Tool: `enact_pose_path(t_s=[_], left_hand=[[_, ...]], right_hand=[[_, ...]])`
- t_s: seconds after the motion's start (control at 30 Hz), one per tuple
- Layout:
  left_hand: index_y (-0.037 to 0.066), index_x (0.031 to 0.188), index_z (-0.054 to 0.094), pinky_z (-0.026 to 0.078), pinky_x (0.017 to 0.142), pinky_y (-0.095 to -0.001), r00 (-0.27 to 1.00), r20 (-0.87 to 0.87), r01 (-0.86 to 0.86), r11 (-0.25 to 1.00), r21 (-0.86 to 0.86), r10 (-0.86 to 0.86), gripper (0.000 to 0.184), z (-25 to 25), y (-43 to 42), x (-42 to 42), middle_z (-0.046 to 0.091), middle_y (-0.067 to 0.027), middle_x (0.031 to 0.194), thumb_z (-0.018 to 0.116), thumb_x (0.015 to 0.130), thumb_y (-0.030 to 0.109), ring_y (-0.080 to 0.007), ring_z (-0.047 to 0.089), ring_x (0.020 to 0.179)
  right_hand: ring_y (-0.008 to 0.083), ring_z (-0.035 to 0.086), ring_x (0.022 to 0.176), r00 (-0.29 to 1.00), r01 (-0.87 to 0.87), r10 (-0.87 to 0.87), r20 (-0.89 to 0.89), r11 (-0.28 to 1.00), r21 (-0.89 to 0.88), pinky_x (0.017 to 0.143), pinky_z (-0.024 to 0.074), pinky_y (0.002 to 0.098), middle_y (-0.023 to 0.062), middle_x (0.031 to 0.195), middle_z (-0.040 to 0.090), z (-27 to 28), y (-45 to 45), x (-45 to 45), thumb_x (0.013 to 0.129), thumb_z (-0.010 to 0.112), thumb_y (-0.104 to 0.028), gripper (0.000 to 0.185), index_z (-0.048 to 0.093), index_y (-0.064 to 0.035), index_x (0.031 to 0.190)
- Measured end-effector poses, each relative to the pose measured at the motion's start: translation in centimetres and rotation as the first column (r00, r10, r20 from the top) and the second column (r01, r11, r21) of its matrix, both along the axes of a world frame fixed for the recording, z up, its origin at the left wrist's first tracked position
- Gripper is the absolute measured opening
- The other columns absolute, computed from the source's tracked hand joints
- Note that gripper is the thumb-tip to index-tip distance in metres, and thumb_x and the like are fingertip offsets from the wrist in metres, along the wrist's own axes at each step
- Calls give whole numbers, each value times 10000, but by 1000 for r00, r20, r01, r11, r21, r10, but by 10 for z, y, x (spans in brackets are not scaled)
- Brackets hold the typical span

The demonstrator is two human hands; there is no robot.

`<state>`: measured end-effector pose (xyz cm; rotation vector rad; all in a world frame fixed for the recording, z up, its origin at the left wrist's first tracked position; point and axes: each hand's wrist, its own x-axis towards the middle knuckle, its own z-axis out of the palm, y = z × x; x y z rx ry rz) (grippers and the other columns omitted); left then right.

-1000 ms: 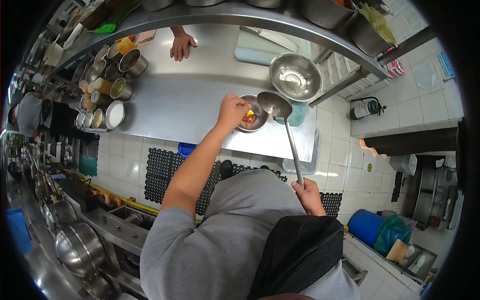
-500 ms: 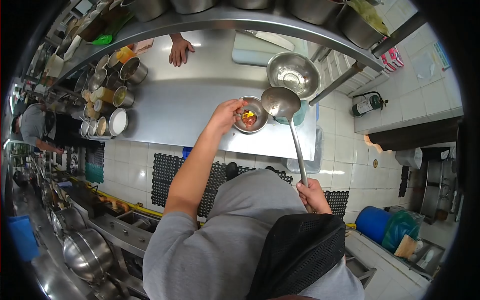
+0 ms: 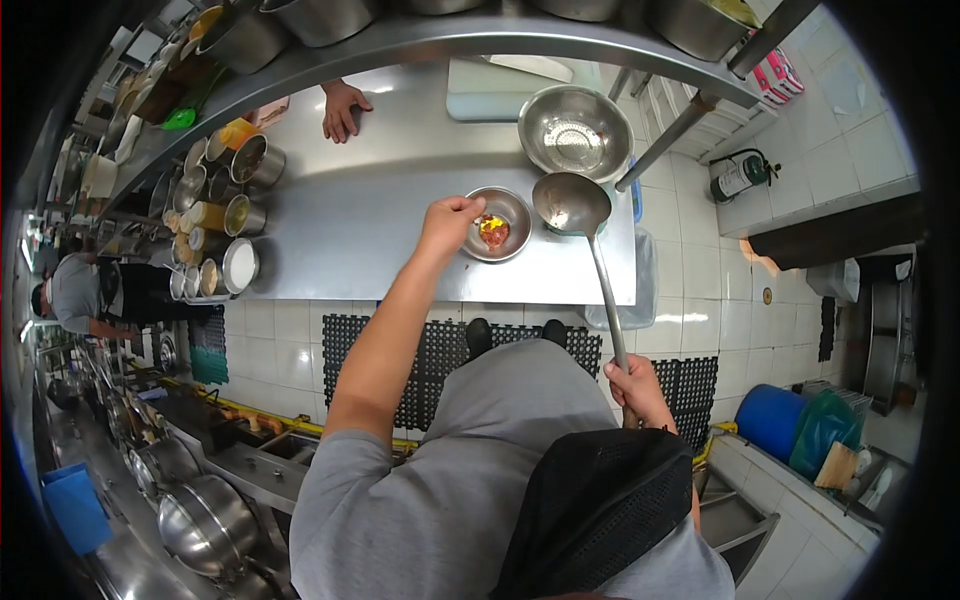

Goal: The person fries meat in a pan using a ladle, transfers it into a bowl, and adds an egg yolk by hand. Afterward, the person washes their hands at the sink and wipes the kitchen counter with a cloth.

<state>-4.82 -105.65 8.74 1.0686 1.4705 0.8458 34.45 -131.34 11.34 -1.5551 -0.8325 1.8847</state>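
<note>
In my right hand (image 3: 640,387) is the long handle of a large steel ladle (image 3: 574,203), its broad head just right of a small metal bowl (image 3: 521,222). The bowl stands on the steel table and contains reddish food (image 3: 493,236) with a bright yellow spot. My left hand (image 3: 452,225) is at the bowl's left rim, fingers pinched together with the tips over the inside. Whether anything is between them is hidden. Behind the ladle head sits a larger perforated metal bowl (image 3: 575,135).
Another person's hand (image 3: 343,112) rests on the table's far side. A white cutting board (image 3: 490,95) with a knife lies at the back. Metal containers (image 3: 240,213) crowd the left end. A steel shelf (image 3: 420,47) spans above the far edge. Another person (image 3: 75,290) stands far left.
My left fingers, spread over the bowl before, have drawn together and back toward its left rim. The ladle head has shifted slightly right, away from the bowl. The camera view has shifted a little.
</note>
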Motion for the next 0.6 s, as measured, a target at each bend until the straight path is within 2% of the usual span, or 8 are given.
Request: enact_pose_path(t_s=[0.07,0.27,0.33,0.37,0.43,0.5,0.57,0.6], left_hand=[[40,1030,828,463,687,-278,999,-47,-20,1000,-6,20,330,-6,0,1,783,-2,922,767,1056,363,-87,574,723],[54,1040,796,477,691,-286,993,104,-32,982,-186,52,327,-7,10,-1,744,6,963,772,1060,380,-89,558,820],[44,1106,749,509,714,-301,943,316,-9,959,-285,103,325,-1,12,-2,719,-17,1000,724,1094,368,-114,575,875],[44,1106,749,509,714,-301,945,313,0,960,-279,91,325,7,10,-1,719,-17,1000,724,1094,368,-114,575,875],[21,1127,699,532,746,-316,763,646,163,965,-205,8,315,39,-1,9,694,-49,1027,654,1136,332,-154,600,878],[-9,1128,680,548,791,-339,662,742,281,953,-112,-108,307,90,-13,24,692,-90,1065,611,1152,289,-186,615,905],[32,1094,724,545,847,-345,603,762,326,945,34,-236,257,162,-44,50,675,-48,994,644,1134,274,-174,646,948],[19,1074,732,537,877,-344,532,752,434,888,154,-390,252,202,-56,59,665,-61,1035,660,1122,256,-183,637,979]], right_hand=[[79,461,462,1000,4,-4,-9,1000,-2,432,355,269,-22,608,530,-2,-6,0,1078,739,-200,269,629,-46,887],[82,459,465,996,82,-82,18,996,-18,433,355,269,-21,609,527,2,-22,-4,1082,725,-193,251,626,-41,909],[84,461,464,994,106,-105,42,994,-21,435,359,268,-18,608,531,6,-29,-6,1085,718,-194,253,625,-40,906],[85,462,464,990,126,-125,66,992,-22,436,363,267,-15,607,534,8,-32,-7,1088,711,-194,256,623,-39,904],[88,463,461,988,147,-146,54,989,-16,438,370,274,-10,606,542,6,-43,-6,1091,698,-191,263,622,-39,891],[91,477,463,975,208,-204,91,977,-41,438,374,281,-7,604,546,3,-57,-7,1084,704,-189,276,618,-38,869],[95,492,466,958,276,-272,89,960,-39,435,374,286,-9,605,552,11,-68,-13,1077,711,-194,282,623,-52,850],[96,498,466,947,303,-294,132,951,-55,433,374,285,-11,609,557,19,-71,-17,1075,715,-194,278,627,-60,847]])
